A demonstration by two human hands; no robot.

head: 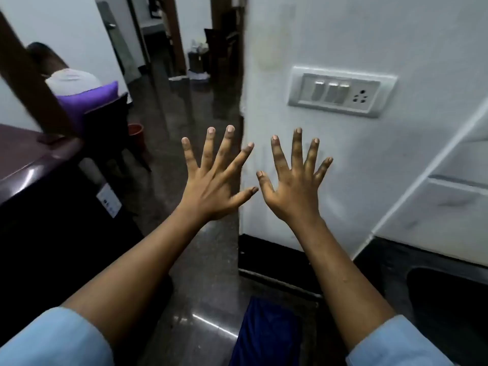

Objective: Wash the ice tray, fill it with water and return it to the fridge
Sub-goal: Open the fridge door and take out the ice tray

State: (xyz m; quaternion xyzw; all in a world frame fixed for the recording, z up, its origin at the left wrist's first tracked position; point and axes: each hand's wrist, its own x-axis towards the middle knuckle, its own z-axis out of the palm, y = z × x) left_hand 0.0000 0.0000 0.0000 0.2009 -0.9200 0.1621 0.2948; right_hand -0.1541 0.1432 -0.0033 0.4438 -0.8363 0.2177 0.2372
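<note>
The left hand (pixel 211 188) and the right hand (pixel 293 192) are held up in the air with all fingers spread straight, holding nothing, probably to show them before work. The ice tray is not in view; a sink (pixel 449 302) is at the right edge of the dark surface (pixel 390 260)

So, two bare hands are being held up here, a left hand (pixel 211 186) and a right hand (pixel 293 192), with all ten fingers (pixel 207 149) being spread straight, and two light-blue sleeves are being shown at the bottom, one left sleeve (pixel 52 339) and one right sleeve (pixel 396 344). On the white wall (pixel 343 35) just one switch plate (pixel 298 88) is being seen, with three rocker switches (pixel 318 89) and one socket (pixel 361 97) being carried on it. Further back, one purple cushion (pixel 89 99), one reddish bucket (pixel 136 132) and one seated person (pixel 71 79) are being caught on camera, plus one blue cloth (pixel 266 336) down low.
</note>
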